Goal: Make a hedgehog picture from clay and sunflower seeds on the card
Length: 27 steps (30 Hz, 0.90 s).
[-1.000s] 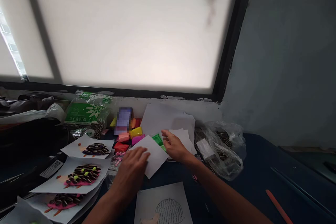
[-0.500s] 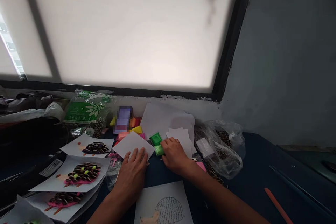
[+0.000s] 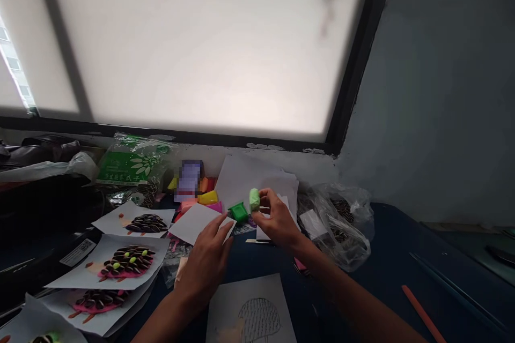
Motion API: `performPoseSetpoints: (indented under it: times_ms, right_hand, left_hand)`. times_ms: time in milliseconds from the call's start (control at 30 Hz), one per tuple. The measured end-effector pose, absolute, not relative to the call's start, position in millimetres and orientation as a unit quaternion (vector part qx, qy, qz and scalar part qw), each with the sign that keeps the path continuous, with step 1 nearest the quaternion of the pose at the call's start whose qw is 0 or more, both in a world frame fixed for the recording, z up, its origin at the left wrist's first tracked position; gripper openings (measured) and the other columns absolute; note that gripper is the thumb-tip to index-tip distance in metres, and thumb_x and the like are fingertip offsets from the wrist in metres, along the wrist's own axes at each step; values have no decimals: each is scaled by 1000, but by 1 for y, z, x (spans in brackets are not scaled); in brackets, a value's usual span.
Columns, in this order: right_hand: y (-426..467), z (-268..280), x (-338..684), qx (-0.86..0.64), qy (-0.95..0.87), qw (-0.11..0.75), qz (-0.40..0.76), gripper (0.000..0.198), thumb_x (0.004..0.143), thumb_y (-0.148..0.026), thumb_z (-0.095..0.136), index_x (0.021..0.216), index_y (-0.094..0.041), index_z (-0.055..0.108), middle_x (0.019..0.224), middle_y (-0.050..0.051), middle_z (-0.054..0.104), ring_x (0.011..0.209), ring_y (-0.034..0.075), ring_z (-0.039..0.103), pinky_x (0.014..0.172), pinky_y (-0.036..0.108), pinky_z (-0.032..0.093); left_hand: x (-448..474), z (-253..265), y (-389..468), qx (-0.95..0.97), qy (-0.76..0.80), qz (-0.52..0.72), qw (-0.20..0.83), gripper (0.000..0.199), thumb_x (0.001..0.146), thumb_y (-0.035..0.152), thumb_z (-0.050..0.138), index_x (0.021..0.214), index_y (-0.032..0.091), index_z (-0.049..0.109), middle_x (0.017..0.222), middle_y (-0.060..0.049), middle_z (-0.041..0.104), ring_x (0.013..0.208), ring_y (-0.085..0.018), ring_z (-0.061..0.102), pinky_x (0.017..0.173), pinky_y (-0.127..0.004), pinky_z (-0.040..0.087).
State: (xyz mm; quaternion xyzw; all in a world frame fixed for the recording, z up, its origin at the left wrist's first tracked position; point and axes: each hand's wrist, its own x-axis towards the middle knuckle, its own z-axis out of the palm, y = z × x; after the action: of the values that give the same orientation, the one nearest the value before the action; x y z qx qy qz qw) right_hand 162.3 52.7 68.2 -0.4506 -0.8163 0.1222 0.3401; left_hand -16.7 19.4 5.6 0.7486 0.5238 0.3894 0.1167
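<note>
My right hand (image 3: 277, 220) pinches a light green packet of modelling clay (image 3: 254, 200) between thumb and fingers, lifted above the table. Just left of it a darker green clay packet (image 3: 238, 213) lies on the table. My left hand (image 3: 209, 252) is open, fingers stretched out, at the near edge of a blank white paper piece (image 3: 193, 223); whether it touches the paper I cannot tell. Nearest me lies a sheet with a pencil drawing (image 3: 259, 313), a rounded back filled with short strokes and a peach-coloured part at lower left.
Finished hedgehog pictures with seeds (image 3: 126, 262) are stacked at left. Behind them stands a green-and-clear seed bag (image 3: 129, 163). Yellow clay packets (image 3: 208, 197) and others lie by a blurred purple card (image 3: 190, 179). A clear plastic bag (image 3: 341, 230) and an orange stick (image 3: 420, 311) are at right.
My right hand has picked up the light green packet and raised it from beside the darker green one. My left hand has drawn slightly back toward me and right.
</note>
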Motion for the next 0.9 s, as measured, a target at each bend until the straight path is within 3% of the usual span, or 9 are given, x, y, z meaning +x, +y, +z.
performPoseSetpoints:
  times_ms: [133, 200, 267, 333, 433, 500, 600, 900]
  right_hand:
    - [22, 63, 163, -430, -839, 309, 129, 26, 80, -18, 63, 106, -18, 59, 102, 7, 67, 93, 21, 63, 82, 31, 49]
    - [5, 56, 159, -421, -853, 285, 119, 35, 79, -18, 65, 114, -17, 60, 107, 10, 66, 99, 24, 60, 88, 35, 47]
    - [-5, 54, 158, -430, -871, 223, 81, 46, 85, -22, 63, 130, -17, 53, 122, 12, 61, 111, 25, 56, 97, 36, 43]
    - [-7, 59, 163, -514, -843, 148, 53, 44, 89, -26, 60, 131, -17, 51, 131, 11, 55, 120, 22, 51, 100, 32, 41]
    - [2, 70, 185, -596, -797, 93, 31, 22, 94, -17, 52, 113, -11, 63, 112, 16, 63, 107, 27, 58, 91, 39, 46]
    - [9, 75, 201, -651, -757, 50, 26, 18, 93, -13, 54, 106, -6, 64, 103, 20, 64, 98, 29, 62, 83, 42, 50]
    - [15, 74, 218, -694, -718, -12, 38, 26, 94, -28, 61, 115, -13, 60, 113, 11, 62, 97, 22, 63, 82, 40, 54]
    - [17, 72, 228, -709, -703, -19, 49, 30, 95, -33, 59, 120, -16, 58, 119, 9, 60, 101, 23, 62, 86, 43, 53]
  left_hand:
    - [-2, 17, 11, 606, 408, 462, 503, 56, 85, 55, 56, 129, 20, 57, 119, -11, 67, 109, -31, 63, 90, -42, 52]
    - [1, 12, 11, 544, 380, 474, 579, 59, 77, 57, 66, 120, 16, 62, 104, -11, 71, 101, -31, 65, 84, -39, 55]
    - [-1, 5, 12, 500, 393, 476, 608, 57, 71, 56, 72, 111, 15, 64, 97, -9, 70, 93, -29, 66, 77, -36, 56]
    - [-6, -1, 15, 463, 423, 483, 612, 54, 68, 52, 76, 107, 16, 64, 91, -7, 68, 82, -24, 66, 70, -34, 58]
    - [-13, -4, 18, 443, 446, 495, 600, 52, 66, 47, 79, 105, 17, 63, 88, -4, 65, 75, -19, 65, 70, -33, 59]
    - [-14, -4, 18, 442, 449, 497, 596, 53, 64, 46, 80, 104, 17, 63, 93, -4, 63, 78, -20, 66, 74, -34, 59]
    - [-14, -4, 17, 447, 454, 488, 596, 57, 62, 51, 79, 104, 17, 62, 96, -6, 63, 84, -22, 67, 78, -34, 58]
    - [-16, 11, 9, 493, 470, 424, 597, 69, 57, 63, 80, 106, 17, 61, 96, -5, 63, 93, -25, 65, 84, -34, 57]
